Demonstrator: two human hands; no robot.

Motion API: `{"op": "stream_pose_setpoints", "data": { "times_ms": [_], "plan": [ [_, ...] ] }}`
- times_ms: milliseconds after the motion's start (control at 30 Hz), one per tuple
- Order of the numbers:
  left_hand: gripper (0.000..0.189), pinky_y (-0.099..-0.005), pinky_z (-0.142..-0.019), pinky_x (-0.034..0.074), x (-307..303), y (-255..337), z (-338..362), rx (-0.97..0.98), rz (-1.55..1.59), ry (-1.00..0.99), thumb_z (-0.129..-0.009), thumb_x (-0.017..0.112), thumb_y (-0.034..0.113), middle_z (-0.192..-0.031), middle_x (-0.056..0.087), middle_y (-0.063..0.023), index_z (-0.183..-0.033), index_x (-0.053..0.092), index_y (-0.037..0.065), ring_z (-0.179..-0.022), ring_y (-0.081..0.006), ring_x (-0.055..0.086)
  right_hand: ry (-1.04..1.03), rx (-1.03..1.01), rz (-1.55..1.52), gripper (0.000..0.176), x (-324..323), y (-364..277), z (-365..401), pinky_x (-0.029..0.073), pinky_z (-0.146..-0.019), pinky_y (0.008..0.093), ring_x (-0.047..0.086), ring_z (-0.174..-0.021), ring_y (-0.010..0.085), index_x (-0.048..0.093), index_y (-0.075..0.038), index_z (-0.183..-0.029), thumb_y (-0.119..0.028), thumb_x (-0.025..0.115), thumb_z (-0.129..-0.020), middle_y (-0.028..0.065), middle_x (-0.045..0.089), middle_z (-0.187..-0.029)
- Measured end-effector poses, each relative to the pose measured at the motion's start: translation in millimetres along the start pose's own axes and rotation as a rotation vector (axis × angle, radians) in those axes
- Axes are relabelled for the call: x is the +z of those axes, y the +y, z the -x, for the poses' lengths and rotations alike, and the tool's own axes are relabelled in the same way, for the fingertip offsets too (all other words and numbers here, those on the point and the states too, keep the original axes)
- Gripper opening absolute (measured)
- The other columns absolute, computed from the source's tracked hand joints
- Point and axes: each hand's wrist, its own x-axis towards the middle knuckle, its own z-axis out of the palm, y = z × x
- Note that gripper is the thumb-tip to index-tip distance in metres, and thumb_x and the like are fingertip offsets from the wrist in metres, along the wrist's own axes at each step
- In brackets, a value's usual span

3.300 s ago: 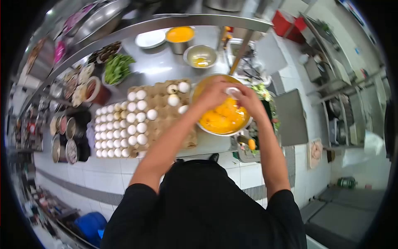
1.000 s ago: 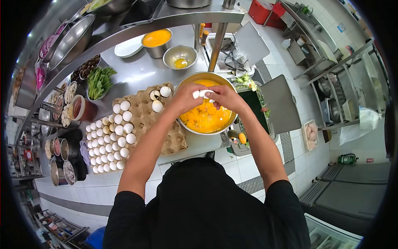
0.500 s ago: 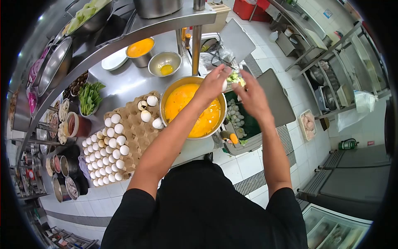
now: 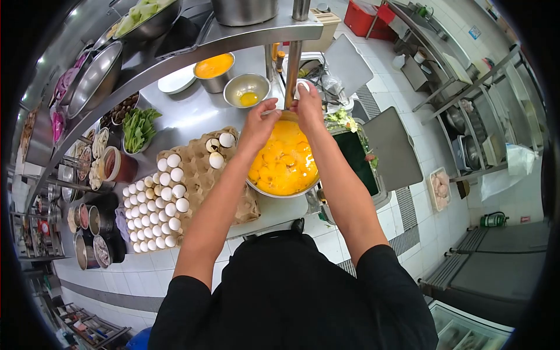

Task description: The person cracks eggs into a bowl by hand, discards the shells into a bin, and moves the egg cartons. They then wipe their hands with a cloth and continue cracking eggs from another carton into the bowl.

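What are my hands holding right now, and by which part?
Right hand holds a white eggshell by its lower part; left hand cannot be told.

Big bowl [image 4: 284, 169] on the table [image 4: 192, 111] near its front edge, egg trays [image 4: 192, 175] just left of it, small bowl [image 4: 247, 90], pot [image 4: 214, 69] and plate [image 4: 177, 81] behind, greens [image 4: 138, 127] further left, bin [image 4: 357, 154] right, shelf [image 4: 233, 36] overhead.

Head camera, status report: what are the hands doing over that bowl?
Left hand and right hand above far rim of bowl of yolks. Right pinches white eggshell; left grip unclear. Shelf post just behind.
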Motion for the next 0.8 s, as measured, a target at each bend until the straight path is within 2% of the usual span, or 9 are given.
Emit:
{"op": "stream_pose_setpoints", "data": {
  "times_ms": [133,233,333,400,467,600,667,733,800],
  "plan": [
    [0.049,-0.0281,-0.083,0.052,-10,5,-9,0.215,-0.213,-0.105,-0.085,0.073,0.011,-0.122,0.065,-0.0082,-0.132,0.06,0.002,-0.09,-0.0132,0.063,-0.268,0.101,-0.184,0.039,-31,-8,36,0.049,-0.056,0.0268,0.055,-0.062,0.0124,0.05,-0.003,-0.136,-0.02,0.055,-0.102,0.0061,0.062,-0.096],
    [0.044,-0.0266,-0.081,0.052,-17,2,-15,0.096,-0.075,-0.389,-0.083,0.073,0.006,-0.11,0.069,-0.0059,-0.127,0.064,0.004,-0.085,-0.0125,0.063,-0.415,0.214,-0.009,0.032,-47,-9,59,0.05,-0.056,0.026,0.057,-0.063,0.0123,0.06,-0.003,-0.129,-0.02,0.058,-0.101,0.004,0.063,-0.09],
    [0.039,-0.0247,-0.079,0.052,-20,-5,-2,0.084,-0.319,-0.359,-0.083,0.071,0.003,-0.1,0.071,-0.0039,-0.122,0.067,0.005,-0.084,-0.0103,0.065,-0.519,0.182,0.222,0.036,-52,-15,71,0.051,-0.059,0.0267,0.059,-0.063,0.0128,0.066,-0.003,-0.125,-0.026,0.065,-0.097,0.0047,0.066,-0.084],
    [0.04,-0.0276,-0.08,0.053,-17,-8,7,0.127,-0.474,-0.282,-0.08,0.072,0.003,-0.103,0.072,-0.006,-0.12,0.068,0.007,-0.088,-0.0139,0.068,-0.465,-0.103,0.917,0.045,-54,-25,82,0.051,-0.057,0.0282,0.06,-0.06,0.0132,0.065,-0.004,-0.127,-0.032,0.071,-0.093,0.0057,0.066,-0.078],
    [0.045,-0.0337,-0.087,0.053,-13,-12,15,0.454,-0.704,-0.188,-0.078,0.072,0.006,-0.11,0.071,-0.0109,-0.122,0.067,0.007,-0.099,-0.0237,0.068,-0.425,-0.128,0.843,0.047,-57,-20,85,0.049,-0.055,0.0284,0.058,-0.057,0.0114,0.066,-0.005,-0.124,-0.036,0.073,-0.089,0.0037,0.063,-0.071],
    [0.05,-0.0393,-0.102,0.046,29,23,61,0.605,-0.435,-0.033,-0.079,0.074,0.012,-0.118,0.068,-0.0145,-0.128,0.064,0.011,-0.116,-0.0324,0.061,-0.322,-0.182,0.605,0.034,-80,-16,82,0.045,-0.056,0.0213,0.054,-0.064,0.0043,0.064,-0.006,-0.123,-0.024,0.067,-0.094,-0.0026,0.062,-0.078],
    [0.049,-0.0379,-0.099,0.048,-7,32,72,0.591,-0.524,0.073,-0.081,0.075,0.013,-0.117,0.069,-0.0135,-0.128,0.064,0.01,-0.112,-0.0297,0.063,-0.22,-0.304,0.824,0.047,-113,-19,67,0.05,-0.064,0.0261,0.058,-0.072,0.0097,0.058,-0.004,-0.135,-0.025,0.068,-0.094,0.004,0.065,-0.086],
    [0.046,-0.0347,-0.092,0.052,-55,35,87,0.373,-0.518,0.239,-0.083,0.075,0.015,-0.114,0.071,-0.0109,-0.127,0.064,0.01,-0.103,-0.0239,0.067,-0.031,-0.685,1.077,0.051,-137,-24,63,0.051,-0.084,0.0332,0.062,-0.094,0.0209,0.056,-0.005,-0.138,-0.023,0.068,-0.093,0.0183,0.063,-0.123],
    [0.036,-0.0308,-0.077,0.056,-143,7,90,0.124,-0.517,0.588,-0.086,0.075,0.018,-0.107,0.073,-0.0077,-0.121,0.069,0.009,-0.086,-0.016,0.069,0.027,-0.465,1.047,0.046,-104,-59,99,0.051,-0.082,0.0328,0.063,-0.089,0.0228,0.061,-0.003,-0.132,-0.022,0.07,-0.092,0.0152,0.066,-0.12]
  ]
}}
